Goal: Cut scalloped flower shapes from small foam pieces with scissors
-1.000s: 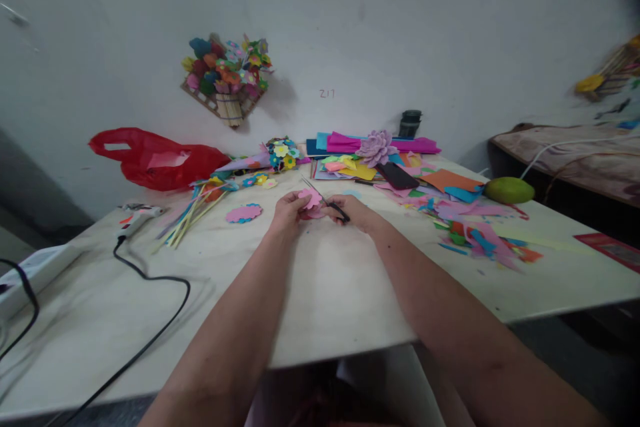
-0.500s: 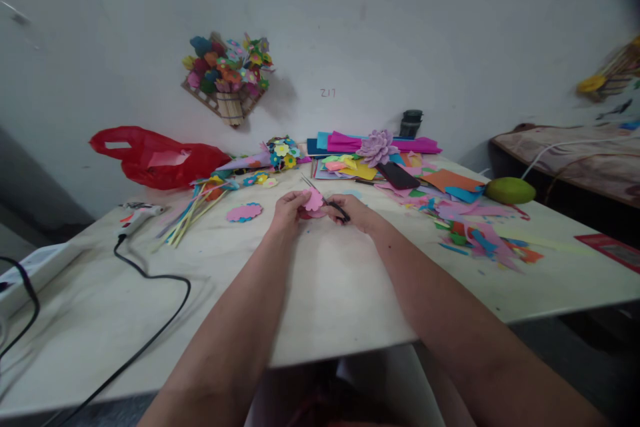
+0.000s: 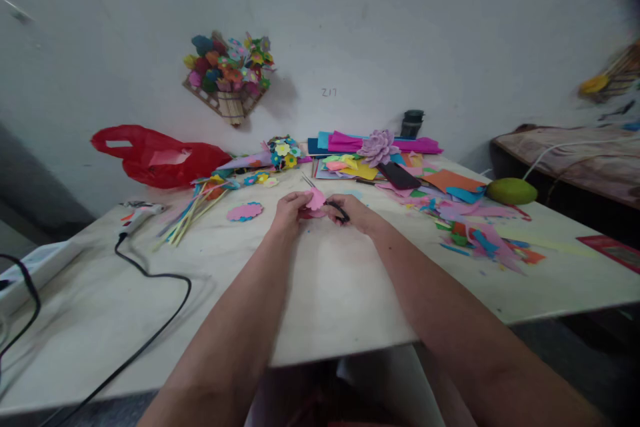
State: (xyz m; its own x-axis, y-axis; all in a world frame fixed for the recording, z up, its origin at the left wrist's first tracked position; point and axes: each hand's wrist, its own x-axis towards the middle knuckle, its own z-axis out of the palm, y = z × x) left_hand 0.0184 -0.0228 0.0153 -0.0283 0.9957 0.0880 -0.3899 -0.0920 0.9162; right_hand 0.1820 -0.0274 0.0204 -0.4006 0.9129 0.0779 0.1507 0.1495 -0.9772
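Between my hands, above the middle of the table, is a pink paper piece (image 3: 315, 199) with a scalloped edge. My left hand (image 3: 293, 209) is closed, pinching its left side. My right hand (image 3: 350, 210) is closed round the black handles of a pair of scissors (image 3: 342, 212); the blades point up and away, partly behind the pink paper. To the left of my left hand a pink scalloped disc (image 3: 245, 211) lies on the table, with blue scalloped paper showing beneath it.
A glue gun (image 3: 141, 217) with its black cord and a power strip (image 3: 40, 273) lie on the left. Behind are a red plastic bag (image 3: 165, 163) and paper flowers (image 3: 283, 152). Paper scraps (image 3: 480, 233), a phone (image 3: 399, 175) and a green mango-like fruit (image 3: 512, 191) lie on the right.
The pink paper has turned slightly between my fingers, and the scissor blades now show less in front of it. Both hands stay in nearly the same place.
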